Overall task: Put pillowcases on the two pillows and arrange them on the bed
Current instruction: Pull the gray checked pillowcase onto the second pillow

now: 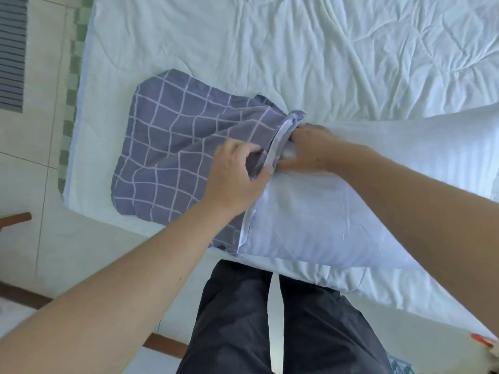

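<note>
Grey checked pillowcase (172, 147) hem gripped by both hands (237, 179), white pillow (310, 220) half-sheathed.

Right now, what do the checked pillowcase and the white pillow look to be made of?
Checked pillowcase: thin woven fabric, matte, likely cotton, since it folds softly; its opening edge looks shinier, perhaps satin trim. White pillow: smooth cloth shell with a faint sheen over soft filling, judging by its puffed shape. The exact fibre cannot be told.
</note>
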